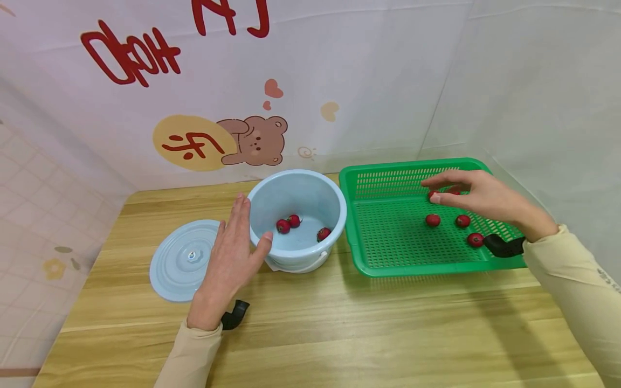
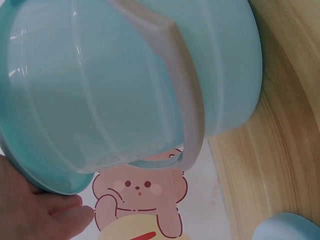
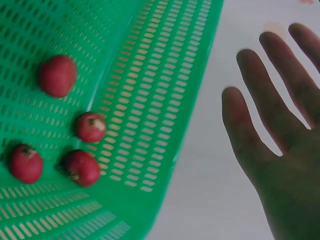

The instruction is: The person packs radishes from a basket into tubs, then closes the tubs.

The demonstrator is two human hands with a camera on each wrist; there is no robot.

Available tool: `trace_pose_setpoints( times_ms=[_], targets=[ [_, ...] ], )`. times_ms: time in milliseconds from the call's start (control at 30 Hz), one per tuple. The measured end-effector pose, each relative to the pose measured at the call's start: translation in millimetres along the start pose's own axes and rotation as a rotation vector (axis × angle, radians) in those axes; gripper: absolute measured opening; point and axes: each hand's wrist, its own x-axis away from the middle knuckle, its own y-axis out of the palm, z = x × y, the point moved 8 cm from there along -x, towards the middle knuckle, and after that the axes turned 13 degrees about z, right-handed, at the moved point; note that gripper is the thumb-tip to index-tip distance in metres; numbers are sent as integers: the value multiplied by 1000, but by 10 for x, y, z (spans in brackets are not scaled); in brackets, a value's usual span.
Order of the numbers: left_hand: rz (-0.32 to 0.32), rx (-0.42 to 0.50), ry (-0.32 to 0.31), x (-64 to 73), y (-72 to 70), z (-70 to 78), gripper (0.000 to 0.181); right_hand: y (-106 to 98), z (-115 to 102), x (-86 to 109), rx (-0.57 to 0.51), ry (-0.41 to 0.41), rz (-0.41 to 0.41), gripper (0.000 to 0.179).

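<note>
A light blue bucket stands on the table with 3 red radishes at its bottom. My left hand is at the bucket's left rim, fingers straight and thumb near the front edge. In the left wrist view, the left fingers lie against the bucket's rim. To the right is a green perforated basket with several radishes inside. My right hand hovers over the basket's back right part, partly covering radishes there. In the right wrist view its fingers are spread and hold nothing.
A round light blue lid lies on the wooden table left of the bucket, partly behind my left hand. A white printed cloth wall rises behind the table. The bucket's handle hangs at its front.
</note>
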Motion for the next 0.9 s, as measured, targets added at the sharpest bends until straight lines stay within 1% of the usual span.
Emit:
trace_pose_setpoints(
  times_ms=[133, 300, 567, 700, 900],
  targets=[
    [-1, -8, 0, -3, 2, -3, 83, 34, 143, -9, -54, 57, -68, 34],
    [-7, -10, -4, -3, 0, -3, 83, 62, 266, -29, -99, 81, -111, 38],
    [-11, -5, -11, 0, -2, -11, 83, 126, 483, -77, -50, 96, -168, 40],
    [-13, -7, -9, 2, -1, -11, 83, 174, 611, -98, -20, 112, -200, 44],
    [-14, -8, -7, 4, 3, -11, 83, 273, 730, -138, -16, 102, -269, 53]
  ],
)
